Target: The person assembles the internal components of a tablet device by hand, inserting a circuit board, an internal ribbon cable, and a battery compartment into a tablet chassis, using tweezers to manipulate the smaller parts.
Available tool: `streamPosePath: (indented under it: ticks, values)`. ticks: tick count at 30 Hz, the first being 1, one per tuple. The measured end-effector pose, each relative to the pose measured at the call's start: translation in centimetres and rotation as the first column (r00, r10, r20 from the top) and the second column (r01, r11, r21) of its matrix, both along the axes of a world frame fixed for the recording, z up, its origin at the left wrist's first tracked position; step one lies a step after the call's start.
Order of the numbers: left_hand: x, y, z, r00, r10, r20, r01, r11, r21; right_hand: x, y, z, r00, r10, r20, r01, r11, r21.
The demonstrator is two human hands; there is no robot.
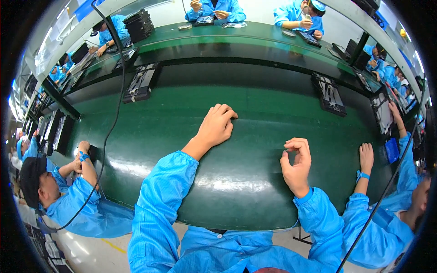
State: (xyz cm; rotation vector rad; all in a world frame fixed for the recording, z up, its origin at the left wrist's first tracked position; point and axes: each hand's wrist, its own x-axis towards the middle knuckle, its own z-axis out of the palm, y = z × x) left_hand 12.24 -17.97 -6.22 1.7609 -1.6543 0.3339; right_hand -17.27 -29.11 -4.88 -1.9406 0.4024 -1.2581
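Observation:
Both my hands are over the green tabletop [255,209], in blue sleeves. My left hand [215,126] rests on the surface near the middle, its fingers curled in and pointing away from me; whatever lies under them, if anything, is hidden. To the right and nearer, my right hand [297,167] is curled, with thumb and fingertips close together. Anything between those tips is too small to make out. Farther off lie two black trays holding light-coloured parts: a left tray [142,83] and a right tray [329,95]. Neither tray is touched by my hands.
A black cable [119,91] hangs on the left, another cable [396,179] on the right. Co-workers sit close on both sides, a left co-worker's hand [83,148] and a right co-worker's hand [366,156] on the table. Behind a raised shelf [218,43] more people work.

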Motion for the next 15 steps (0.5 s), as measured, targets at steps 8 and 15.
streamPosePath:
  ticks: [8, 15]
  values:
    - [-0.27, -0.38, -0.10, 1.000, 0.007, 0.000, -0.007, 1.000, 0.003, -0.46, -0.11, -0.04, 1.000, 0.002, -0.025, 0.001, 0.994, 0.106]
    - [-0.41, -0.47, 0.00, 1.000, 0.005, -0.002, -0.005, 1.000, 0.007, -0.37, -0.40, -0.18, 1.000, 0.015, -0.018, -0.014, 0.998, 0.055]
